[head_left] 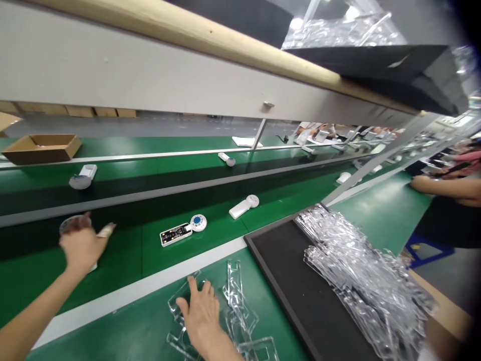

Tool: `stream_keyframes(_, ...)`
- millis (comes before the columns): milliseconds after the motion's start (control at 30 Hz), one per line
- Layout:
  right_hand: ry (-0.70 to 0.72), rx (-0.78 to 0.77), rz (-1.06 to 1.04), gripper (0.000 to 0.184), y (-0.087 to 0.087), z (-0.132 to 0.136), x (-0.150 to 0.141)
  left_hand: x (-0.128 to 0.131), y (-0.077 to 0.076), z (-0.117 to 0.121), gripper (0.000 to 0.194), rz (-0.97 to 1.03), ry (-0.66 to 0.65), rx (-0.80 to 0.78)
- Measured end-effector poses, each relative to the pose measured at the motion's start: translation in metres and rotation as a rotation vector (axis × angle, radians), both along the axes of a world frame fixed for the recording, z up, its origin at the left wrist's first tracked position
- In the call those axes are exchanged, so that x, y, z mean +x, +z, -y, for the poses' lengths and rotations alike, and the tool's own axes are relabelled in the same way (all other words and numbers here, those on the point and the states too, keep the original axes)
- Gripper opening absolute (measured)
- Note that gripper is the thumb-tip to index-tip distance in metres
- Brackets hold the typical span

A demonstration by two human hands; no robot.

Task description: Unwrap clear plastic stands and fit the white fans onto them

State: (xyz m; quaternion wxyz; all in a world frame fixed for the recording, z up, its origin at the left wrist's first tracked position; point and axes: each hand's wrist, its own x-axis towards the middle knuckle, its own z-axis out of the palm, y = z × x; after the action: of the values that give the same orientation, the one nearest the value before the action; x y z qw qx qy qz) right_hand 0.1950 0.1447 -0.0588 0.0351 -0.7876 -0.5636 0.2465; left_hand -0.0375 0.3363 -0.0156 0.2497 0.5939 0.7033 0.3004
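My left hand reaches over the green conveyor belt, thumb stretched away from the fingers, with a pale wrap on the thumb. Beneath it lies a white round-headed device, mostly covered by the hand; I cannot tell whether they touch. My right hand is spread over a loose pile of clear plastic frames on the green table. Further along the belt, an opened device shows its circuit board and a blue disc on its head. Beyond it rests a white device, closed side up.
A black tray at the right holds a heap of clear plastic parts. Above the belt runs a white beam with a wooden pole. A cardboard box stands at the far left. Another person's arm shows at right.
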Motion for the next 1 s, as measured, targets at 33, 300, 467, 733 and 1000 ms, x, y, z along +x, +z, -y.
stream_keyframes(33,-0.011,0.02,0.026,0.049,-0.002,0.0,-0.003,0.021,-0.001,-0.001,0.063,-0.07,-0.11,0.055)
stream_keyframes(300,-0.036,0.266,0.064,0.049,-0.024,0.003,0.016,0.164,-0.043,-0.032,0.065,-0.142,-0.571,-0.267)
stream_keyframes(467,-0.05,0.141,0.076,0.091,-0.028,-0.009,0.024,0.171,-0.043,-0.026,0.084,-0.205,-0.653,-0.311)
stream_keyframes(733,-0.113,0.153,-0.143,0.065,0.026,-0.012,0.042,0.159,-0.021,0.003,0.061,-0.056,-0.518,-0.238)
stream_keyframes(1000,-0.081,0.527,-0.346,0.059,0.08,-0.012,0.031,0.13,0.052,0.063,0.061,0.474,-0.3,-0.187)
